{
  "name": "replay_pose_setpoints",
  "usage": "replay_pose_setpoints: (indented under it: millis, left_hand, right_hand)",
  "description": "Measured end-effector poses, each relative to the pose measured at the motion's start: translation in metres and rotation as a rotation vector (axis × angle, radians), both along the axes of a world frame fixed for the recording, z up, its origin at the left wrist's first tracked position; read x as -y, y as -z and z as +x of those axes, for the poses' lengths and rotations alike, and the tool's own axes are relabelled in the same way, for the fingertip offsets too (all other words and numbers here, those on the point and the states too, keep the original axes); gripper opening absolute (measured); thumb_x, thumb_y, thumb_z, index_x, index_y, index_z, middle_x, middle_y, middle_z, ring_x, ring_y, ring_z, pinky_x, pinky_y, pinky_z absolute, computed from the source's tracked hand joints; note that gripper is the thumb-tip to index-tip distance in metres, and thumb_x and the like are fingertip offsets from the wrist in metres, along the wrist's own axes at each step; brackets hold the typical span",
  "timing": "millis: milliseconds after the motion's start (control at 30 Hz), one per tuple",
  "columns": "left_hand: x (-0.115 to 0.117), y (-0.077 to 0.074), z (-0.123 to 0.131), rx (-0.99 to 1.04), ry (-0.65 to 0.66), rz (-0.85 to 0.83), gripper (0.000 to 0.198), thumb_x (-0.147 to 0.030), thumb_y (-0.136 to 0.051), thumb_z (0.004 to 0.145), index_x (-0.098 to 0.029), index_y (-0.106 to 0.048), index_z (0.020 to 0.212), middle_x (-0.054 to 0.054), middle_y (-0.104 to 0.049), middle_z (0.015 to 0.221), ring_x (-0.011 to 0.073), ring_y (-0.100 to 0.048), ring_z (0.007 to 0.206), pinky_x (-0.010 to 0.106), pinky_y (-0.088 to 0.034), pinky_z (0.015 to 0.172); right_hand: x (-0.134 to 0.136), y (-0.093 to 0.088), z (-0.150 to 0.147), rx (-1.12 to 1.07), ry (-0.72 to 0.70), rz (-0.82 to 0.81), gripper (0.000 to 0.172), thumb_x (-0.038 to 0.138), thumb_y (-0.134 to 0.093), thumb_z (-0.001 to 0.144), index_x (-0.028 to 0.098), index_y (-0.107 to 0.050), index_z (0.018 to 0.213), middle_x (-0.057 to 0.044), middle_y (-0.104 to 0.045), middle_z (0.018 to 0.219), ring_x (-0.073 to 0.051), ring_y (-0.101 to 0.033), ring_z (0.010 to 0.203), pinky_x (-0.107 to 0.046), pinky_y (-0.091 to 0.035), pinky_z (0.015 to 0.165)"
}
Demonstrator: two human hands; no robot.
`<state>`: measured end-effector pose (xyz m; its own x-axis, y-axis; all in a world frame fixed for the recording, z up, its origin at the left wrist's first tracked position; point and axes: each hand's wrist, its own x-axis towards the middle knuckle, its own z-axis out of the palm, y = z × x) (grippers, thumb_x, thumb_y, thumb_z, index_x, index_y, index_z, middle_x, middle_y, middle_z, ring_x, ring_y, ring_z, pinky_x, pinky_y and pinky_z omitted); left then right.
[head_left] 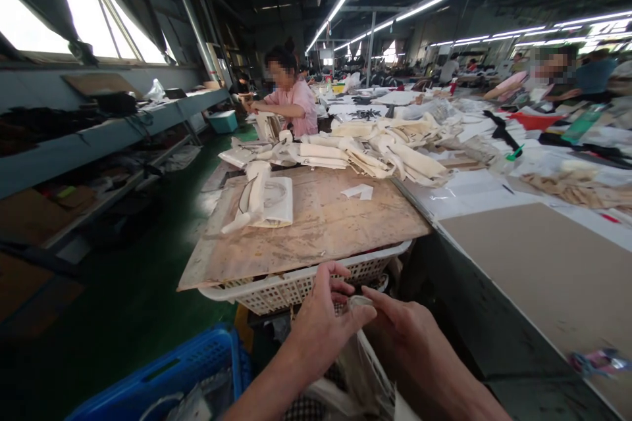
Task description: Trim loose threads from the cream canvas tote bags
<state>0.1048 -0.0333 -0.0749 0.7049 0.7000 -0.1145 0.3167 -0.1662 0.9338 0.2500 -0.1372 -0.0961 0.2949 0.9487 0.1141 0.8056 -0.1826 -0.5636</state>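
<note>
In the lower middle of the head view, my left hand (326, 316) is closed on the top of a cream fabric piece (370, 358), the thumb pressed along its upper edge. My right hand (412, 325) pinches the same edge from the right, fingertips close to the left thumb. The fabric hangs down between my forearms, its lower part cut off by the frame. Past my hands, a wooden board (320, 230) lies over a white plastic basket (276, 293). A cream fabric bag (276, 200) rests on the board's left side, near a small white scrap (358, 191).
A blue basket (217, 348) stands low on the left. Cream fabric pieces (355, 148) are heaped beyond the board, where a co-worker in pink (296, 105) handles fabric. On the right, a worktable bears a brown board (538, 270) and scissors (600, 362).
</note>
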Motion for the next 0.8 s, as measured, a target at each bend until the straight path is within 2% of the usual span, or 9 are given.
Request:
replay_pose_setpoints:
  millis: [100, 167, 267, 367, 467, 567, 667, 733, 800]
  left_hand:
    - [0.020, 0.010, -0.008, 0.076, -0.025, 0.090, 0.070, -0.037, -0.072, 0.075, -0.023, -0.032, 0.131, 0.015, -0.043, 0.140, 0.0305, -0.051, 0.121, 0.047, -0.041, 0.102]
    - [0.034, 0.020, -0.012, 0.118, 0.010, 0.091, 0.078, -0.033, -0.071, 0.074, -0.023, -0.026, 0.137, 0.017, -0.035, 0.147, 0.0329, -0.043, 0.129, 0.050, -0.036, 0.107]
    - [0.045, 0.029, -0.012, 0.144, -0.026, 0.076, 0.075, -0.029, -0.067, 0.076, -0.021, -0.026, 0.138, 0.018, -0.038, 0.145, 0.0335, -0.038, 0.134, 0.051, -0.035, 0.109]
    - [0.037, 0.022, -0.008, 0.143, -0.014, 0.036, 0.059, -0.026, -0.067, 0.076, -0.022, -0.039, 0.127, 0.014, -0.053, 0.132, 0.0302, -0.048, 0.126, 0.046, -0.041, 0.103]
    - [0.017, 0.007, -0.008, 0.087, 0.068, -0.056, 0.033, -0.029, -0.069, 0.076, -0.021, -0.052, 0.103, 0.007, -0.065, 0.107, 0.0224, -0.062, 0.094, 0.034, -0.050, 0.081]
    - [0.004, -0.001, -0.018, 0.123, 0.089, -0.128, 0.014, -0.032, -0.059, 0.084, -0.018, -0.055, 0.087, 0.003, -0.064, 0.085, 0.0159, -0.059, 0.075, 0.027, -0.046, 0.068]
    - [0.008, 0.005, -0.039, 0.171, 0.019, -0.049, 0.007, -0.021, -0.057, 0.082, -0.019, -0.057, 0.089, 0.002, -0.064, 0.088, 0.0159, -0.058, 0.080, 0.026, -0.046, 0.073]
    - [0.014, 0.010, -0.056, 0.179, 0.016, 0.010, 0.020, -0.016, -0.061, 0.077, -0.021, -0.058, 0.097, 0.003, -0.065, 0.100, 0.0182, -0.059, 0.089, 0.028, -0.047, 0.080]
    - [0.018, 0.008, -0.071, 0.207, 0.041, -0.016, 0.021, -0.019, -0.059, 0.079, -0.021, -0.059, 0.100, 0.004, -0.066, 0.102, 0.0203, -0.060, 0.094, 0.030, -0.047, 0.083]
  right_hand:
    - [-0.004, -0.006, 0.002, 0.038, 0.067, -0.083, 0.034, 0.022, -0.039, 0.096, 0.020, -0.070, 0.108, -0.005, -0.079, 0.082, -0.019, -0.073, 0.068, -0.022, -0.050, 0.060]
    - [-0.006, -0.011, 0.004, 0.070, 0.122, -0.112, 0.035, 0.023, -0.037, 0.098, 0.022, -0.072, 0.099, -0.005, -0.078, 0.077, -0.019, -0.073, 0.067, -0.022, -0.049, 0.060]
    - [-0.009, -0.020, 0.005, 0.134, 0.205, -0.176, 0.033, 0.020, -0.039, 0.098, 0.021, -0.071, 0.089, -0.005, -0.076, 0.072, -0.021, -0.073, 0.066, -0.024, -0.045, 0.058]
    - [-0.011, -0.029, 0.000, 0.204, 0.260, -0.233, 0.031, 0.018, -0.040, 0.097, 0.021, -0.070, 0.086, -0.007, -0.076, 0.072, -0.024, -0.073, 0.069, -0.026, -0.038, 0.055]
    - [-0.012, -0.039, -0.007, 0.264, 0.302, -0.273, 0.030, 0.018, -0.042, 0.096, 0.021, -0.069, 0.084, -0.008, -0.076, 0.073, -0.026, -0.073, 0.072, -0.027, -0.033, 0.053]
    - [-0.012, -0.050, -0.010, 0.309, 0.356, -0.289, 0.028, 0.020, -0.042, 0.097, 0.021, -0.068, 0.088, -0.009, -0.076, 0.076, -0.027, -0.073, 0.075, -0.027, -0.031, 0.053]
    - [-0.011, -0.058, -0.010, 0.339, 0.420, -0.298, 0.026, 0.021, -0.041, 0.099, 0.019, -0.066, 0.092, -0.010, -0.076, 0.080, -0.028, -0.073, 0.078, -0.029, -0.032, 0.055]
    - [-0.010, -0.060, -0.012, 0.356, 0.453, -0.310, 0.026, 0.021, -0.040, 0.099, 0.017, -0.064, 0.091, -0.012, -0.075, 0.080, -0.029, -0.073, 0.077, -0.029, -0.033, 0.055]
    - [-0.008, -0.058, -0.016, 0.371, 0.471, -0.324, 0.025, 0.020, -0.039, 0.099, 0.016, -0.063, 0.092, -0.013, -0.075, 0.079, -0.030, -0.073, 0.076, -0.029, -0.033, 0.054]
